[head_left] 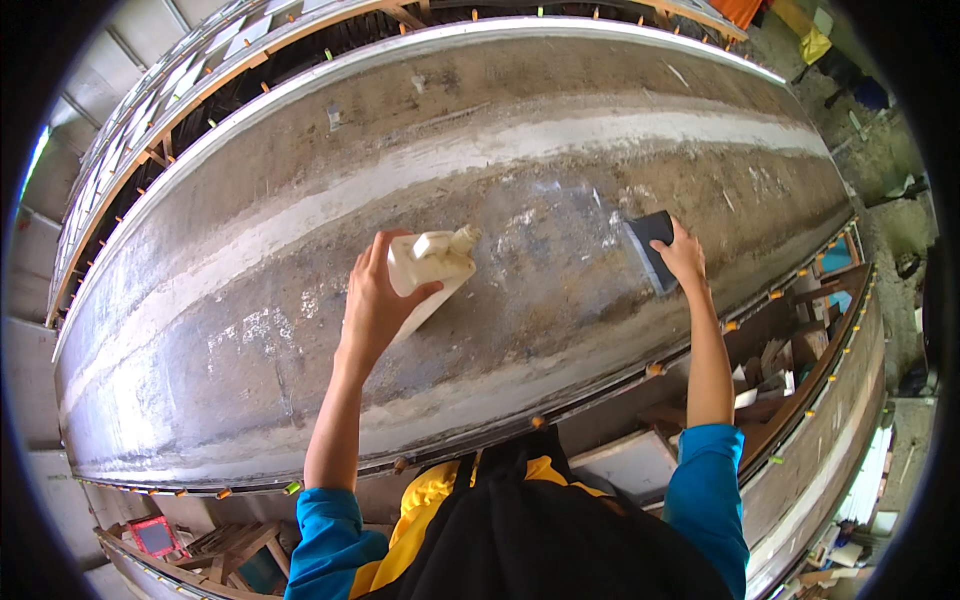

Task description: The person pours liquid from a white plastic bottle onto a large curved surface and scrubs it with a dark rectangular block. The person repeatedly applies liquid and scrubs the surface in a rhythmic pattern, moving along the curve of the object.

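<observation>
My left hand [375,300] grips a cream plastic bottle [430,265], tilted with its neck pointing right over a large upturned boat hull [250,290]. The hull is grey-brown with a pale stripe along its length. To the right, my right hand [683,255] presses a dark flat sanding pad [650,245] against the hull's surface, beside a whitish patch. Both forearms come up from blue sleeves at the bottom.
A second wooden boat frame [830,400] with planks and small items inside lies at the right. A red object [152,535] sits at the lower left. Railings and slats run behind the hull at the top left. Dirt ground with clutter shows at the upper right.
</observation>
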`<control>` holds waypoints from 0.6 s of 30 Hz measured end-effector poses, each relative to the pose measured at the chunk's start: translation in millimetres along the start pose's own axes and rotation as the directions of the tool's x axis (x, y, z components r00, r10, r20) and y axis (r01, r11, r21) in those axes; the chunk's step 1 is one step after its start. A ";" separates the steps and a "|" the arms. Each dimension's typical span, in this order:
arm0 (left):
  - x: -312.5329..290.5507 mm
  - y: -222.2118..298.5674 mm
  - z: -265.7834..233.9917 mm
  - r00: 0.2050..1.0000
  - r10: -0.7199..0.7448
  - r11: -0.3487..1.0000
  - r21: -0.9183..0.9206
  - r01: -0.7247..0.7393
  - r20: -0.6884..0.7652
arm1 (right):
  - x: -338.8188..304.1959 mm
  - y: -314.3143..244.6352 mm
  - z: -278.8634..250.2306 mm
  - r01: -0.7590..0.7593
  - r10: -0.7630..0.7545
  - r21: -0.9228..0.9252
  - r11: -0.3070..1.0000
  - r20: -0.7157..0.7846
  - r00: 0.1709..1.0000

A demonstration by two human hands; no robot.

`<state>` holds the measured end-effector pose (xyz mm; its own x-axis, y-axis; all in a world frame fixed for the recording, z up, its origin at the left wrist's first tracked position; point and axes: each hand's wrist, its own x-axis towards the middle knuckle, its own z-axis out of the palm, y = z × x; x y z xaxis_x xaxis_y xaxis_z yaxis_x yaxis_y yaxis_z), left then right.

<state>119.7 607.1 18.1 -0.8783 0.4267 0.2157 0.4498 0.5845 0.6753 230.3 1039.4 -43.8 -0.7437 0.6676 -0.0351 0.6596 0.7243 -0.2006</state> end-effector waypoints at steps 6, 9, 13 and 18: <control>11.9 20.6 36.6 0.985 -0.086 0.996 -0.051 0.079 -0.148 | -1.1 -61.7 20.9 0.284 -0.334 0.311 0.907 0.120 0.935; 18.8 37.4 59.1 0.959 -0.138 0.987 -0.115 0.113 -0.246 | -17.2 -104.8 29.1 0.644 -0.684 0.240 0.727 0.170 0.709; 20.9 63.4 78.3 0.905 -0.248 0.958 -0.227 0.175 -0.345 | 63.7 -86.9 16.9 0.318 -0.445 0.427 0.846 0.238 0.863; 20.3 84.2 101.2 0.845 -0.314 0.937 -0.286 0.202 -0.432 | 167.5 -12.6 11.9 0.170 -0.196 0.234 0.957 0.093 0.976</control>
<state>156.1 734.9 7.9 -0.9537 -0.1213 0.2751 0.1978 0.4361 0.8779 96.1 1140.0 -58.8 -0.8654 0.4936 -0.0863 0.4796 0.7663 -0.4275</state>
